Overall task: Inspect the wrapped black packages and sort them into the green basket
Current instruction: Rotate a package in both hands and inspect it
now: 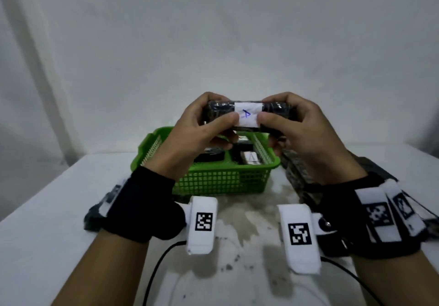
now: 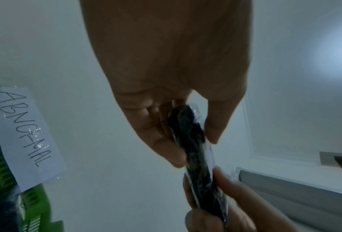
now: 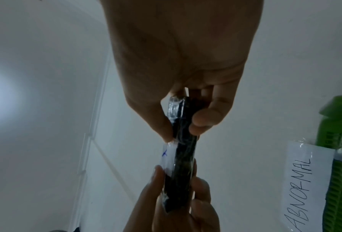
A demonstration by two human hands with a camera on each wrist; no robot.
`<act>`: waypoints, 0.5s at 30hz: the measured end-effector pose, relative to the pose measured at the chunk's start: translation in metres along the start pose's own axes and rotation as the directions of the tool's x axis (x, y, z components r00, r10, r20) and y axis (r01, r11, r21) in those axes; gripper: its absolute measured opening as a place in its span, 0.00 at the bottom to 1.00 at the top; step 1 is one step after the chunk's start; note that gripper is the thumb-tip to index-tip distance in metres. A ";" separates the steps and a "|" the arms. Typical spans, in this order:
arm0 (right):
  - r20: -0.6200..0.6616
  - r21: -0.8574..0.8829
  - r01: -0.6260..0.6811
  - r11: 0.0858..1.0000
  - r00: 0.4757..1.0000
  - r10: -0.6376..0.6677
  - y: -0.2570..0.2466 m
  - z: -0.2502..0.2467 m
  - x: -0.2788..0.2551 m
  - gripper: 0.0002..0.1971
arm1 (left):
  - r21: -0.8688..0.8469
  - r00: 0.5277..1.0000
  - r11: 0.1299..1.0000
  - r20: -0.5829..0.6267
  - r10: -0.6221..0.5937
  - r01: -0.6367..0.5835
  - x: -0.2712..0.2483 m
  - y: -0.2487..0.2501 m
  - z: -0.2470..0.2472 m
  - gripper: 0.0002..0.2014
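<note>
1. The package (image 1: 247, 115) is a flat black block in clear film, held level in the air above the far side of the basket (image 1: 213, 182), with its broad face toward the head camera.
2. A white label (image 1: 247, 114) wraps its middle and carries a blue hand-drawn mark (it reads like an "A").
3. The left hand (image 1: 202, 127) grips the package's left end, thumb on the near face at the label's edge and fingers curled behind.
4. The right hand (image 1: 299, 129) grips the right end the same way, thumb at the label's other edge; both wrist views show the block edge-on, pinched between thumb and fingers.
5. The green basket stands on the white table (image 1: 47, 222), just below the hands; a divider splits it in two (left and right compartments).
6. Each compartment holds black packages; the one in the right compartment (image 1: 249, 158) shows a white label, its writing too blurred to read.
7. A paper sign (image 2: 25, 135) reading "ABNORMAL" is fixed to the basket's far wall; which compartment it marks I cannot tell.
8. More dark wrapped packages (image 1: 299, 172) lie on the table just right of the basket, partly hidden by the right wrist.
9. Both wrists wear black bands with white tags printed in black squares, and thin black cables trail toward the table's near edge.
</note>
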State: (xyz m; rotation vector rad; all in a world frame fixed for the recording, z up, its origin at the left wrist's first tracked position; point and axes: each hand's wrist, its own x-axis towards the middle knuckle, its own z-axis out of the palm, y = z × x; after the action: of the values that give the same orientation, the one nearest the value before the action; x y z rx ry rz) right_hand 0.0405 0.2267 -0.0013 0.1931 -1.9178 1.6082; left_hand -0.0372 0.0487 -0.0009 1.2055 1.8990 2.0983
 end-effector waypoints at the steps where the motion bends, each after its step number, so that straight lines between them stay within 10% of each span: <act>1: 0.007 -0.011 0.003 1.000 1.000 -0.003 -0.001 -0.001 0.000 0.07 | -0.010 1.000 1.000 -0.002 0.015 -0.015 -0.001 0.000 0.001 0.12; 15: -0.055 -0.115 0.080 0.990 0.995 -0.087 0.011 0.019 -0.001 0.10 | 0.311 0.976 0.938 -0.103 0.193 -0.153 -0.008 -0.002 -0.002 0.08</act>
State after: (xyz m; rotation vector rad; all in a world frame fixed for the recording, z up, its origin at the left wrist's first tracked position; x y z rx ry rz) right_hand 0.0294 0.2117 -0.0123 0.1743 -1.9223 1.4315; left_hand -0.0341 0.0432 -0.0063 1.3675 2.3218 2.0710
